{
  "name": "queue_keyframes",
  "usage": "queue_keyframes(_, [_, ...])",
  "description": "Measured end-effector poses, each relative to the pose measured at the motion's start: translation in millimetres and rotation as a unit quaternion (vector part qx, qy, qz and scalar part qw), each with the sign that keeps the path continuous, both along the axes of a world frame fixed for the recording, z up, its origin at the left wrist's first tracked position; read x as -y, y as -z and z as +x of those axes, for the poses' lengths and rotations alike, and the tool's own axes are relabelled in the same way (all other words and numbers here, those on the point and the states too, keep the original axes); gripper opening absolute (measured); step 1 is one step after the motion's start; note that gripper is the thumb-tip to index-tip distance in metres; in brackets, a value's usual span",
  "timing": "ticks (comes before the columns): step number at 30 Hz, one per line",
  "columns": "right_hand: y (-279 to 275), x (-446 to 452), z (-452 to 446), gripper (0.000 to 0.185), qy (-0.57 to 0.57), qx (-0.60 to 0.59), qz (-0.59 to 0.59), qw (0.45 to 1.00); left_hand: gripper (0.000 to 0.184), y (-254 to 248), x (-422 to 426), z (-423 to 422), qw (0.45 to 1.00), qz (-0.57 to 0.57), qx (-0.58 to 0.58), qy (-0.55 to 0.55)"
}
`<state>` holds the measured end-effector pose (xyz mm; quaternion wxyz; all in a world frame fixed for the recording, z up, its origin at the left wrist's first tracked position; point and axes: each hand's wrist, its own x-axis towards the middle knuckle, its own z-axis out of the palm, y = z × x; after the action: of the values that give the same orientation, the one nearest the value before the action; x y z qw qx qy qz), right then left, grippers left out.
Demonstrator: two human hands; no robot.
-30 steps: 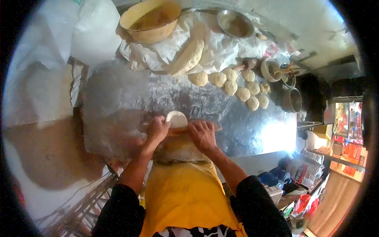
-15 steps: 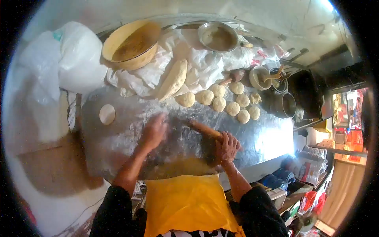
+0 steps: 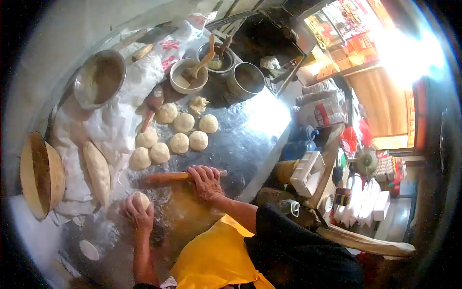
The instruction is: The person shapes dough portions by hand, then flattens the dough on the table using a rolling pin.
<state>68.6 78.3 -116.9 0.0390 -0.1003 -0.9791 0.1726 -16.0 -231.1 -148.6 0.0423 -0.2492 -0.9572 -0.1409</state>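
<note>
My left hand (image 3: pixel 138 214) has its fingers around a dough ball (image 3: pixel 141 199) low over the floured tabletop. To its right, my right hand (image 3: pixel 207 184) lies on the wooden rolling pin (image 3: pixel 166 177), its fingers over the pin near one end. Several dough balls (image 3: pixel 179 143) sit together above the pin. A flat round of dough (image 3: pixel 89 250) rests at the lower left. Beside the dough balls, a long dough roll (image 3: pixel 97 173) lies on the white cloth (image 3: pixel 72 144).
A metal pan (image 3: pixel 99 79) and a yellowish basin (image 3: pixel 54 180) stand on the left. A white bowl (image 3: pixel 188 77), two metal pots (image 3: pixel 247 79) and a dark-headed tool (image 3: pixel 154 99) are at the back. Right of the table are a white box (image 3: pixel 308 173) and shelves.
The view has turned rightward. The flat dough round went from the pin to the table's left part. My left hand let it go and took hold of a dough ball; my right hand stayed on the pin.
</note>
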Motion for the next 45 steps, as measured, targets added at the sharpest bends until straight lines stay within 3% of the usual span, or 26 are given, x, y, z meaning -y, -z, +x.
queue_keyframes(2, [0,-1,-3,0.045,-0.014,0.011,-0.021,1.000,0.059,-7,-1,-13,0.995,0.050,0.068,0.049])
queue_keyframes(5, [2,1,-3,0.043,-0.008,0.004,-0.019,1.000,0.052,5,-9,-45,0.993,0.078,0.076,0.052])
queue_keyframes(9, [-7,-1,-4,0.044,-0.014,0.002,-0.014,1.000,0.047,-42,-17,-33,0.997,0.039,-0.070,-0.016])
queue_keyframes(10, [-8,-1,-4,0.045,-0.020,-0.006,-0.011,1.000,0.054,-55,-20,-9,0.996,-0.005,-0.080,-0.045])
queue_keyframes(14, [-9,-5,-6,0.047,-0.036,-0.025,-0.008,0.999,0.071,-3,-19,110,0.994,-0.020,-0.033,-0.100])
queue_keyframes(16, [-34,-3,2,0.046,-0.067,-0.003,-0.038,0.997,0.090,-10,-12,150,0.977,-0.087,0.109,-0.162])
queue_keyframes(19, [-16,-12,16,0.048,-0.106,-0.033,-0.031,0.993,0.093,-16,-9,154,0.990,-0.027,0.077,-0.117])
queue_keyframes(20, [-22,-16,22,0.049,-0.117,0.000,-0.023,0.993,0.088,-62,-20,142,0.987,-0.047,0.106,-0.109])
queue_keyframes(21, [-28,-21,26,0.050,-0.129,0.038,-0.018,0.991,0.081,-76,-19,128,0.990,-0.043,0.094,-0.092])
queue_keyframes(23, [-18,-29,39,0.050,-0.116,0.055,-0.060,0.990,0.079,-74,-23,103,0.983,0.064,0.098,-0.145])
queue_keyframes(25, [-41,-22,46,0.050,-0.114,0.042,0.001,0.993,0.081,-71,-29,76,0.987,-0.025,0.111,-0.115])
queue_keyframes(27, [-23,-23,39,0.052,-0.127,0.052,0.004,0.991,0.084,-47,-37,49,0.980,-0.033,0.107,-0.163])
queue_keyframes(30, [-26,-18,51,0.055,-0.136,0.062,0.013,0.989,0.087,-51,-31,55,0.976,-0.025,0.097,-0.193])
queue_keyframes(33, [-30,-22,46,0.058,-0.140,0.054,0.035,0.988,0.090,-48,-30,57,0.981,-0.057,0.105,-0.150])
queue_keyframes(35, [-33,-27,46,0.056,-0.126,0.057,0.009,0.990,0.092,-35,-26,58,0.976,0.025,0.109,-0.187])
queue_keyframes(36, [-30,-28,46,0.052,-0.126,0.053,0.025,0.990,0.092,-36,-25,67,0.986,-0.016,0.067,-0.153])
queue_keyframes(39, [-35,-24,47,0.048,-0.116,0.072,0.010,0.991,0.091,-45,-30,63,0.982,-0.003,0.080,-0.171])
queue_keyframes(41, [-42,-12,45,0.045,-0.132,0.057,0.004,0.990,0.080,-42,-22,59,0.980,0.012,0.106,-0.165])
queue_keyframes(44, [-89,25,48,0.042,-0.271,0.082,-0.028,0.958,0.069,-49,21,61,0.901,0.313,0.223,-0.202])
queue_keyframes(45, [-83,39,44,0.042,-0.271,0.089,-0.032,0.958,0.065,-60,37,59,0.897,0.292,0.238,-0.232])
